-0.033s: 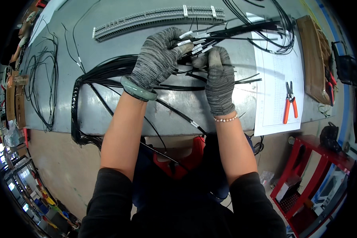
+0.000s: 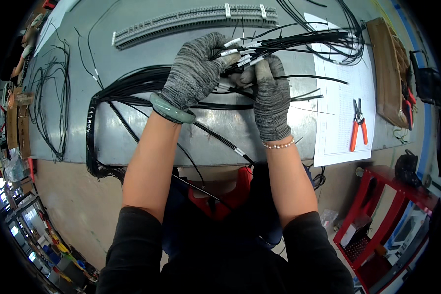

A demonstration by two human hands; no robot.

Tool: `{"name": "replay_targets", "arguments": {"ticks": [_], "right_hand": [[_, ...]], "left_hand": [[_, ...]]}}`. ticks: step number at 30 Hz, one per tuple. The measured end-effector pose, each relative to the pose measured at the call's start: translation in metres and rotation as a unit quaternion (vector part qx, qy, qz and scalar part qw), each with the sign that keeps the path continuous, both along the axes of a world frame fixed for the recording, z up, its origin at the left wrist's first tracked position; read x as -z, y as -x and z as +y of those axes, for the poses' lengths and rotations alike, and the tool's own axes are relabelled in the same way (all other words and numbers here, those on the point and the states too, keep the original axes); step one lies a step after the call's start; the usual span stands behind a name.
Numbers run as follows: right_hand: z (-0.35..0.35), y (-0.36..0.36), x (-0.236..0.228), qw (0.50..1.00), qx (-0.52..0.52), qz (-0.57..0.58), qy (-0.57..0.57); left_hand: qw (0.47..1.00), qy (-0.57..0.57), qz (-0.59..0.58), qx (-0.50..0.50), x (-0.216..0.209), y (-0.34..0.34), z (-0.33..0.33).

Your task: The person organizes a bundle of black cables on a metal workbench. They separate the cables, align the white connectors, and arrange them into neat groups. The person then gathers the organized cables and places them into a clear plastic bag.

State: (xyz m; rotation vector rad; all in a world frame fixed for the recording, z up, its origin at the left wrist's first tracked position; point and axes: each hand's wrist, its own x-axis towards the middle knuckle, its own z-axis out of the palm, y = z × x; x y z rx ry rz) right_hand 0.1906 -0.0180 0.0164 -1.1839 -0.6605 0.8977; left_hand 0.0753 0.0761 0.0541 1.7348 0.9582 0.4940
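Single black wire point(image 2: 313, 76): now sticks out rightward from behind my right hand point(image 2: 273, 103), its end over the printed sheet point(image 2: 338, 137).
Top white-sleeved wire point(image 2: 233, 42): now arches higher, further above the black wire bundle point(image 2: 299, 40).

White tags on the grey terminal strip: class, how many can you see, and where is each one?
2: one tag is right of the middle of the grey terminal strip; the other tag is nearer its right end.
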Motion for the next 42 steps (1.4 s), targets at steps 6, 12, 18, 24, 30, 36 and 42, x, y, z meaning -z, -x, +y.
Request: {"name": "replay_targets", "arguments": {"ticks": [6, 12, 18, 24, 30, 36, 42], "right_hand": [[0.001, -0.002, -0.002, 0.992, 0.009, -0.043, 0.120], [-0.003, -0.002, -0.003, 0.994, 0.003, 0.030, 0.103], [-0.005, -0.007, 0.008, 0.993, -0.039, 0.067, 0.087], [-0.006, -0.009, 0.011, 0.991, -0.057, 0.092, 0.080], [-0.008, -0.008, 0.009, 0.993, -0.062, 0.065, 0.078], [-0.003, -0.002, 0.005, 0.995, -0.036, 0.010, 0.089], [-0.002, 0.002, 0.006, 0.995, -0.004, 0.005, 0.096]], "left_hand": [[1.000, -0.004, 0.024, 0.007, 0.007, -0.002, -0.004], [0.998, -0.061, 0.004, 0.003, 0.010, -0.002, -0.003], [0.995, 0.043, -0.084, -0.041, 0.007, -0.005, -0.004], [0.991, 0.086, -0.095, -0.028, -0.001, -0.003, -0.003], [0.998, -0.011, -0.061, -0.031, 0.002, -0.008, -0.003], [0.999, -0.014, -0.011, -0.031, -0.003, -0.007, -0.005], [0.996, 0.055, -0.049, -0.040, -0.003, -0.006, -0.006]]}}
